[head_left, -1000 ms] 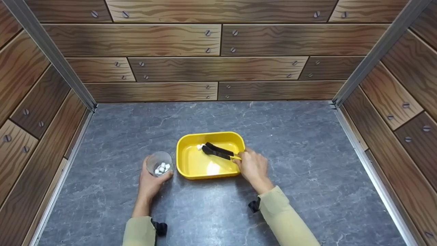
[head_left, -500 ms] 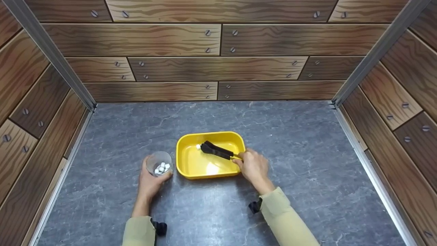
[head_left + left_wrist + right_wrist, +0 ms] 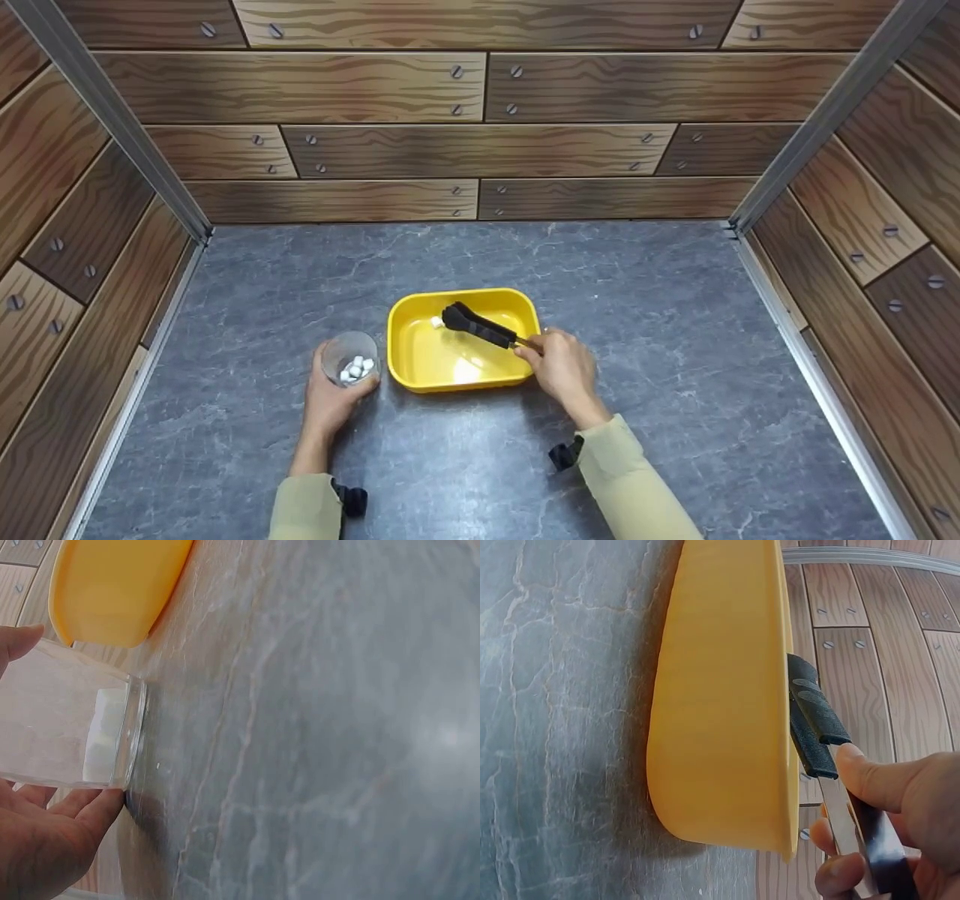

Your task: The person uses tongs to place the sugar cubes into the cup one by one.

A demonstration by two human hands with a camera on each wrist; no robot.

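My left hand [image 3: 330,397] grips a clear cup [image 3: 337,347], thumb on one side and fingers on the other. Several small white cubes [image 3: 356,369] lie at the bottom of the cup. In the left wrist view the cup's base [image 3: 133,731] is at the tabletop. My right hand [image 3: 564,369] holds tongs [image 3: 480,328] with black tips, their arms pressed close together. The tips reach into a yellow tub [image 3: 416,367], beside a white cube [image 3: 436,322]. Whether anything is pinched between the tips I cannot tell; the tub wall hides them in the right wrist view.
The tub stands on a grey marbled tabletop [image 3: 675,322], just right of the cup. Wood-patterned panels [image 3: 480,150] with metal edge strips enclose the back and both sides.
The tongs' arms have come together from apart. Their tips have risen slightly toward the tub's far side, and my right hand has shifted a little right. My left hand and the cup stay put.
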